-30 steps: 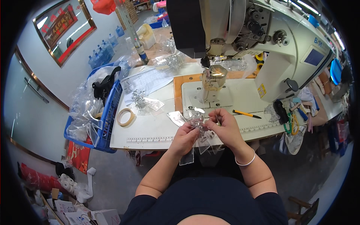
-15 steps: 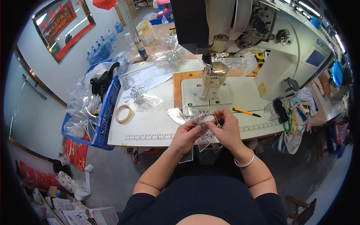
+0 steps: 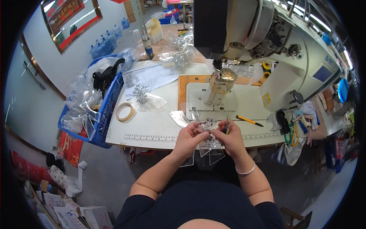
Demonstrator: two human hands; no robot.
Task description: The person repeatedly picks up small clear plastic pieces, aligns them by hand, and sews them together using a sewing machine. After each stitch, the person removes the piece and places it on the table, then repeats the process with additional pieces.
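Observation:
At the front edge of the sewing table, my left hand (image 3: 187, 138) pinches a bunch of clear plastic pieces (image 3: 215, 155), thumb against fingers. Several of these pieces hang below the table edge, and others fan out above the fingers. My right hand (image 3: 233, 140) is closed at the same bunch, its thumb and finger close to the left thumb. From its curled fingers a small pair of pointed metal thread snips (image 3: 227, 124) sticks up. Which piece each fingertip grips is partly hidden.
Beyond my hands stands a sewing machine (image 3: 320, 57). On the table lie a tape roll (image 3: 131, 112), a yellow pen (image 3: 248, 121), more clear plastic pieces (image 3: 154, 100) and a paper sheet (image 3: 164, 76). A blue basket (image 3: 110, 110) holds plastic at left; scissors (image 3: 294, 138) hang at right.
My hands have shifted slightly down, still on the bunch of plastic pieces. The snips in my right hand now point more upright. The whole view has turned a little.

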